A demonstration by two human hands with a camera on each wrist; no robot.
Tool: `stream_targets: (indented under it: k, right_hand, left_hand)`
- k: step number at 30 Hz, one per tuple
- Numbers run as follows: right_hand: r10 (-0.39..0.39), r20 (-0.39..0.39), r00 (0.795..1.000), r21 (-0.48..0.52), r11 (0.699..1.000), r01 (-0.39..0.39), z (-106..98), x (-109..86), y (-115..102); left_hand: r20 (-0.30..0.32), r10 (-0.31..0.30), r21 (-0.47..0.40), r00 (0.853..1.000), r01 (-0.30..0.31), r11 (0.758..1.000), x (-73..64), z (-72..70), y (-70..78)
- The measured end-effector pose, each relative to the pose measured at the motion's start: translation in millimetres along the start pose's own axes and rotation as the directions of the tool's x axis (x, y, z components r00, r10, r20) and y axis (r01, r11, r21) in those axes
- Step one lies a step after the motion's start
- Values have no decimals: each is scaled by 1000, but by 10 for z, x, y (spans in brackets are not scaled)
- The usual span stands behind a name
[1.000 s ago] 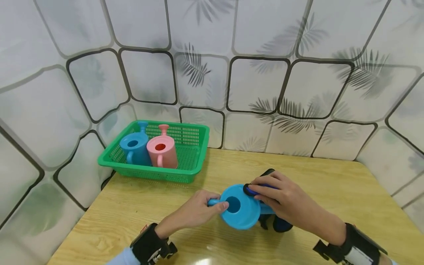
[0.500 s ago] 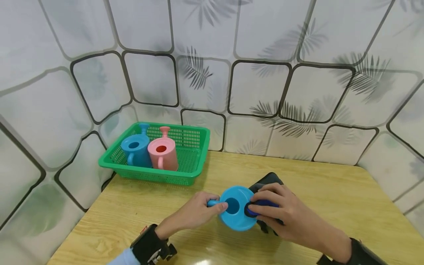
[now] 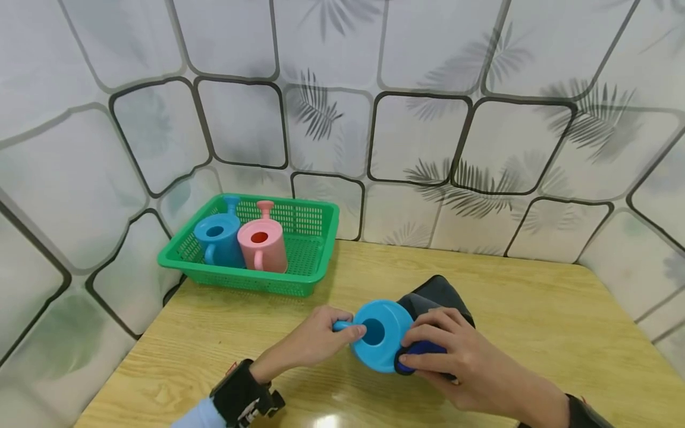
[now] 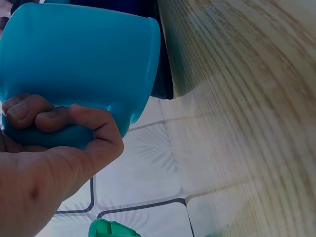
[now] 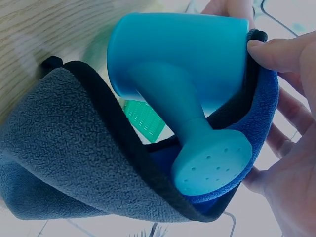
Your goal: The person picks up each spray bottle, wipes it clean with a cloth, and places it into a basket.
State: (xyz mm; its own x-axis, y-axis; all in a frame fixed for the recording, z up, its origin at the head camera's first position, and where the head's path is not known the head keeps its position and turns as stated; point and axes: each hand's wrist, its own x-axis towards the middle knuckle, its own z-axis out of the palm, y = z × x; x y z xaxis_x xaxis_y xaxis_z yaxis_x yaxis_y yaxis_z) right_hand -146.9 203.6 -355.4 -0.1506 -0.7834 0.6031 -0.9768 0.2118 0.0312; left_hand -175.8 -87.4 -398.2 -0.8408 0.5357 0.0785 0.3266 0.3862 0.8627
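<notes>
A light blue toy watering can (image 3: pixel 389 321) stands over the table, its round opening facing up in the head view. My left hand (image 3: pixel 316 340) grips its handle; in the left wrist view the fingers curl round it below the can's smooth wall. With my right hand (image 3: pixel 462 364) I pinch a cleaning cloth (image 3: pixel 440 297), grey on one face and blue on the other, with black edging. Fingers and cloth press on the can's top rim at its near right. In the right wrist view the cloth (image 5: pixel 74 133) hangs around the spout, whose sprinkler head (image 5: pixel 212 163) has small holes.
A green plastic basket (image 3: pixel 251 279) stands at the back left of the wooden table (image 3: pixel 535 315). Inside it are a blue watering can (image 3: pixel 225 252) and a pink watering can (image 3: pixel 270 249), side by side. A patterned covering (image 3: pixel 332 131) rises behind the table.
My right hand has slid the cloth along the can's rim, from its far right side to its near right side. More grey cloth shows behind. My left hand keeps its grip, hardly moving.
</notes>
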Motion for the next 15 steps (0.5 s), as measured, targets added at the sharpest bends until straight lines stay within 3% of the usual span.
stream_targets:
  k: [15]
  right_hand:
    - [34, -8, 999, -6, 999, -34, -59, -27, 1]
  left_hand:
    - [29, 7, 9, 1000, -7, 1000, -8, 8, 26]
